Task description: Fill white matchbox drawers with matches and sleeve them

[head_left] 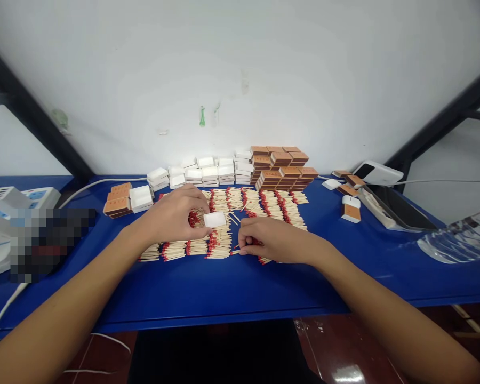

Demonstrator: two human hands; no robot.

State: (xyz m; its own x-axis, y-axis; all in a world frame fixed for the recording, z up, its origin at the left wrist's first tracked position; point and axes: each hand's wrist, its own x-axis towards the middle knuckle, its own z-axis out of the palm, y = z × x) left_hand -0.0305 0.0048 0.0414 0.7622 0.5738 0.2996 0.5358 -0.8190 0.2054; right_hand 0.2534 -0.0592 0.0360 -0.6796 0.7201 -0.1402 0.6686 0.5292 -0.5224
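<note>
L hand (179, 213) w/ tray (215, 220) — sm., white, rect.; matches (219, 244) nearby — pale, red-tipped.

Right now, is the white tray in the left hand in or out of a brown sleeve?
Out: the white tray shows bare in the left hand, nothing brown wrapped around it.

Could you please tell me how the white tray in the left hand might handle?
The white tray is probably light: the left hand holds it at one end. Its walls look thin, so squeezing might dent it. Being boxy, it would likely slide rather than roll.
</note>
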